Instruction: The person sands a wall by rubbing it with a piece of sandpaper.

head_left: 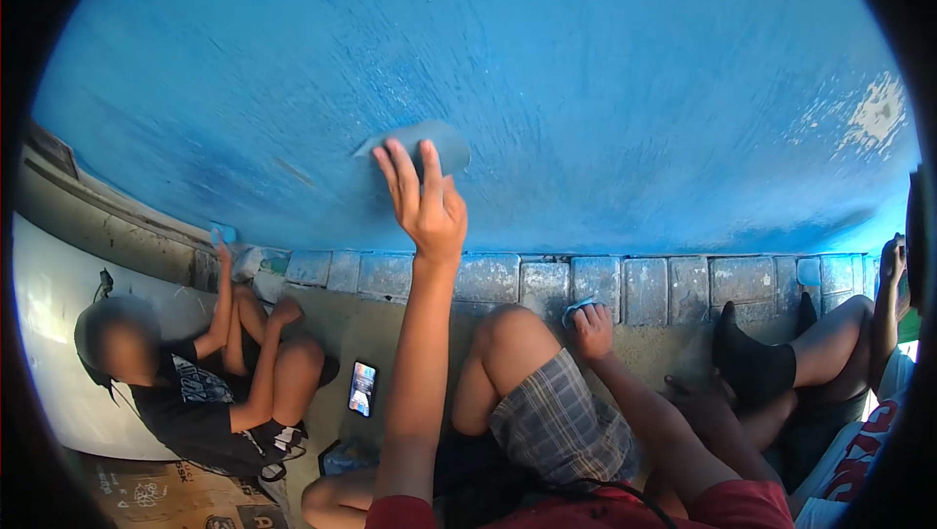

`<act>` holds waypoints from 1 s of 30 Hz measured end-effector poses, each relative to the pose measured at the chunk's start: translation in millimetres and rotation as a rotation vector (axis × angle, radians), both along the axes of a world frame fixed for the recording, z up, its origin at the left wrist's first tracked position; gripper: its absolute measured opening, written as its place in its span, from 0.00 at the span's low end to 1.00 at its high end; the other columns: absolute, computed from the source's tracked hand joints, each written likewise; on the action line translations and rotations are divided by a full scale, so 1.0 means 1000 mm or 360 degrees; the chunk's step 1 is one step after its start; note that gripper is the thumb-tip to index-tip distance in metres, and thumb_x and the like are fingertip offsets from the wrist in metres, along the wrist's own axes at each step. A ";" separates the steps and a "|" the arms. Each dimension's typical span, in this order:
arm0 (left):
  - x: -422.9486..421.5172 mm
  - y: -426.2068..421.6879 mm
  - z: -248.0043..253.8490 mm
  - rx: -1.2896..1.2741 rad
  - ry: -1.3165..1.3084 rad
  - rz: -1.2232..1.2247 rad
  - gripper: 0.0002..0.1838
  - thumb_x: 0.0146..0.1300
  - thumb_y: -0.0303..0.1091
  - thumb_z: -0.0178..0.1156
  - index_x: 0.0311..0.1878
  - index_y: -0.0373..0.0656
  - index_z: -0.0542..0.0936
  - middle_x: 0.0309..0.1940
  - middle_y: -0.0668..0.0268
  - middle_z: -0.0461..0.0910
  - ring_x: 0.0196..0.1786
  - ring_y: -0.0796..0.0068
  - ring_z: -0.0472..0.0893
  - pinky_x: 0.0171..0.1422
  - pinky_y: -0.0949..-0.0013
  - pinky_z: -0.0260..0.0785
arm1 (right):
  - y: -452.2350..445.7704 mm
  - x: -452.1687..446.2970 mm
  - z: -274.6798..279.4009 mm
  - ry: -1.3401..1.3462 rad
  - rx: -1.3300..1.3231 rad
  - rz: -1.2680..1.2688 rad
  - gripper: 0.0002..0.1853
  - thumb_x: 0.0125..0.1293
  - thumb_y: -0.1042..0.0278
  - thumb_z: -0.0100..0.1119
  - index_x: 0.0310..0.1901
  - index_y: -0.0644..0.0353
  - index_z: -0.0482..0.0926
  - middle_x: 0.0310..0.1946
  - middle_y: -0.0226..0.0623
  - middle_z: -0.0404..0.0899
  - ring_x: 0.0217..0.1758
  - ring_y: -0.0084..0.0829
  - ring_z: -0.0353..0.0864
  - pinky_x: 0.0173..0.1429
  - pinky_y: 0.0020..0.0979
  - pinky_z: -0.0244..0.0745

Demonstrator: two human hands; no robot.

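- Two short red sleeves (737,505) and grey plaid shorts (561,417) lie closest, with a bent bare knee (514,329) between the forearms.
- The right hand (591,330), low beside that knee, has its fingers closed on a small pale-blue piece (578,308) near the paving; its material is unclear.
- A lit, dark-edged phone (362,389) lies on the ground, left of the raised forearm.
- The left hand (427,202) reaches up and holds a thin, grey, flexible sheet (444,138), perhaps abrasive paper, its fingers pressing it against the blue painted wall (605,90).
- The step in hand appears to be rubbing that wall; the next stroke would call for even fingertip pressure, the sheet kept flat over the streaked area.
- Grey paving blocks (488,275) line the wall's foot.
- Farther left, a seated co-worker in black (195,378) holds a light-blue piece (224,232) to the wall; at far right, another person's hand (892,258) is raised near it, its grip unclear.
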State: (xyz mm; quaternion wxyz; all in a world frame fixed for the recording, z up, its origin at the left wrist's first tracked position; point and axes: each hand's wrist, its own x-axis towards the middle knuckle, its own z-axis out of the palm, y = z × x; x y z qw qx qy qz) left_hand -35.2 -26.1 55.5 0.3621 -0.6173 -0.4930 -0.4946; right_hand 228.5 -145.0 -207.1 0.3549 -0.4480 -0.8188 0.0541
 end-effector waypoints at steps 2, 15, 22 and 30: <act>0.008 0.013 0.048 0.0161 0.0040 0.0008 0.21 0.66 0.24 0.56 0.63 0.35 0.75 0.69 0.41 0.63 0.72 0.33 0.60 0.72 0.44 0.58 | 0.002 -0.001 -0.004 -0.0005 0.0034 -0.0002 0.09 0.51 0.69 0.61 0.31 0.54 0.70 0.29 0.36 0.68 0.35 0.41 0.70 0.41 0.42 0.66; 0.004 0.000 0.026 0.0034 -0.0241 0.0060 0.21 0.62 0.25 0.60 0.60 0.41 0.79 0.67 0.48 0.69 0.70 0.35 0.63 0.71 0.46 0.60 | 0.003 0.002 -0.012 -0.0022 0.0058 0.0093 0.06 0.54 0.70 0.60 0.31 0.54 0.72 0.26 0.35 0.67 0.32 0.39 0.71 0.37 0.39 0.66; 0.014 0.004 0.026 -0.0074 0.0159 -0.0111 0.21 0.67 0.27 0.57 0.63 0.39 0.76 0.70 0.45 0.64 0.73 0.36 0.60 0.74 0.46 0.55 | -0.005 0.002 -0.010 0.0029 -0.0039 0.0114 0.06 0.57 0.71 0.57 0.38 0.54 0.77 0.30 0.35 0.71 0.35 0.38 0.73 0.38 0.39 0.68; 0.049 0.009 0.061 -0.0037 0.0074 -0.0256 0.21 0.68 0.28 0.56 0.64 0.46 0.77 0.71 0.52 0.64 0.75 0.40 0.57 0.76 0.45 0.52 | -0.006 0.005 -0.012 -0.0008 -0.0042 0.0023 0.15 0.58 0.70 0.57 0.48 0.52 0.80 0.36 0.35 0.75 0.37 0.39 0.74 0.40 0.40 0.70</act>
